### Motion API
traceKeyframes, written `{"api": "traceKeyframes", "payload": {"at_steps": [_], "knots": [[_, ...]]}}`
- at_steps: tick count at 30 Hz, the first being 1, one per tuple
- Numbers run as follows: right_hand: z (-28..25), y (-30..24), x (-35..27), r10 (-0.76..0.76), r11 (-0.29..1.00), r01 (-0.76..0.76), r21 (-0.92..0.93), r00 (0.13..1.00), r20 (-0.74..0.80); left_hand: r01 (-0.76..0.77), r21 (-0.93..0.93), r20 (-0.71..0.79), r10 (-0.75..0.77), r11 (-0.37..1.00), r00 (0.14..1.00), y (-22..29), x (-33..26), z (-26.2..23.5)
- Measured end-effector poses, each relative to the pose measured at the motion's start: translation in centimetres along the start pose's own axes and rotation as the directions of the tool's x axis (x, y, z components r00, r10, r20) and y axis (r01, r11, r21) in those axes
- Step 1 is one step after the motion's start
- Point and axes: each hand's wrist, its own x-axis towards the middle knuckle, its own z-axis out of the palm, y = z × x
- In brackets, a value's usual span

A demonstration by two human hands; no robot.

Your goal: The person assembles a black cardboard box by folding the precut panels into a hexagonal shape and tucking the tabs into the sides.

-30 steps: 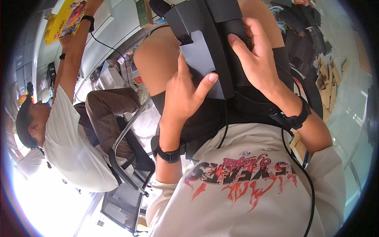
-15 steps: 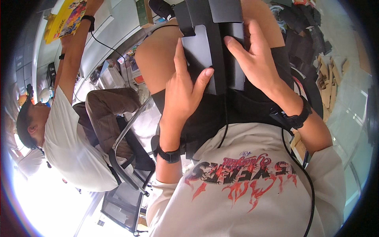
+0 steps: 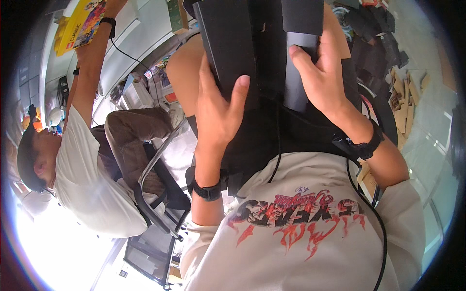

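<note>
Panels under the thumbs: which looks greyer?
The right panel, under the right hand: it looks grey, while the left panel, under the left hand, looks black.

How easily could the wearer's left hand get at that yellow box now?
Probably not: the left hand holds the black cardboard, and the yellow box is off to the left, apparently held by another person.

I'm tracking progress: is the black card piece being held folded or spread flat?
Partly folded: the black card piece has side panels angled against its darker middle.
</note>
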Motion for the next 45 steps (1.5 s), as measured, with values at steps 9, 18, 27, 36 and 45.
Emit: {"api": "traceKeyframes", "payload": {"at_steps": [9,18,27,36,45], "knots": [[0.6,-1.2,0.3,-0.17,0.985,0.169,-0.01,0.985,-0.016,-0.043,-0.123,-0.28,0.007,0.992,0.96,-1.3,0.8,0.6],[-0.2,-0.7,-0.1,-0.164,0.986,0.164,-0.012,0.986,-0.011,-0.04,0.018,-0.22,0.043,0.999,0.975,-0.3,0.7,-0.3],[0.5,-0.9,0.5,-0.182,0.98,0.179,-0.082,0.983,-0.02,-0.103,-0.001,-0.149,0.102,0.995,0.984,-1.7,0.6,-0.1],[0.6,-1.1,0.0,0.019,0.997,-0.019,-0.072,1.0,0.013,-0.278,-0.017,-0.078,0.276,0.96,0.958,-0.9,0.1,-1.1],[0.4,-1.4,-0.1,-0.109,0.992,0.108,-0.071,0.994,-0.02,0.025,-0.179,-0.166,-0.056,0.984,0.985,-0.2,-0.1,-0.9]]}}
